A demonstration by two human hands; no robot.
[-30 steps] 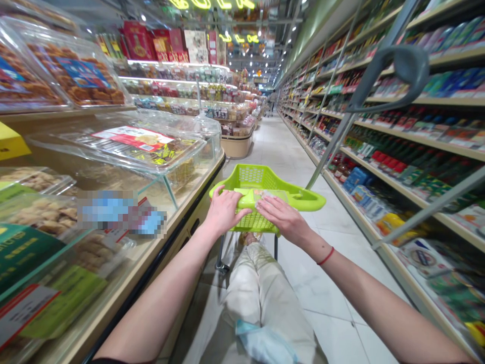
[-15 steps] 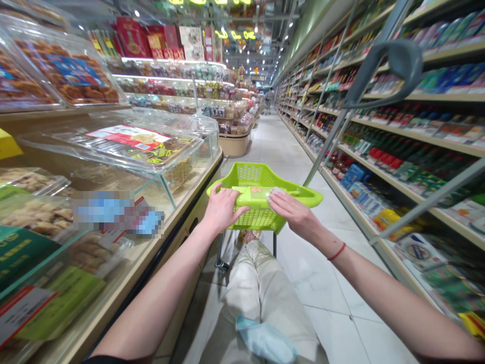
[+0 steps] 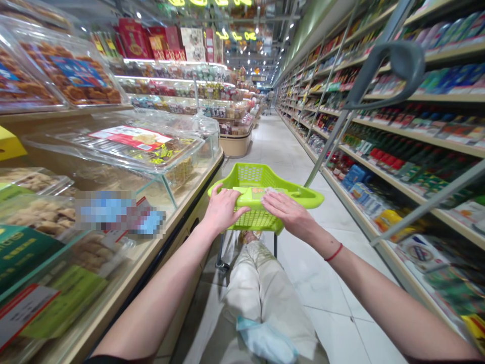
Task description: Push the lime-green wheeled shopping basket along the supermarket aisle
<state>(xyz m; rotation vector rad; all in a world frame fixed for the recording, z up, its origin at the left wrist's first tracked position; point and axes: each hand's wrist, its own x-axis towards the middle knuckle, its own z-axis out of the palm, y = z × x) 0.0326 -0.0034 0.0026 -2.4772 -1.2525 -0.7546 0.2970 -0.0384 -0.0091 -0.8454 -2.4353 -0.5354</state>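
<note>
The left hand [image 3: 223, 208] is clenched over the near rim of a lime-green perforated plastic shopping basket on a wheeled frame [image 3: 308, 201], thumb on top and fingers curled beneath, with the forearm running in from 7 o'clock. The right hand [image 3: 288, 212] is released and lies flat, palm down, on the same rim just beside the left, its fingers spread toward 11 o'clock. A pale scrap shows at its fingertips, too small to identify. A thin red cord bracelet [image 3: 334, 253] circles the right wrist.

The basket stands at the centre of a glossy pale tiled floor [image 3: 280, 151] in a supermarket aisle that runs off toward 12 o'clock. At 9 o'clock a wood-edged display table [image 3: 151, 255] carries clear plastic boxes of baked goods [image 3: 129, 146]. From 1 to 4 o'clock, long shelves of bottles and packets [image 3: 397, 136] line the aisle, and a grey curved handle on a slanted pole [image 3: 401, 63] crosses in front of them.
</note>
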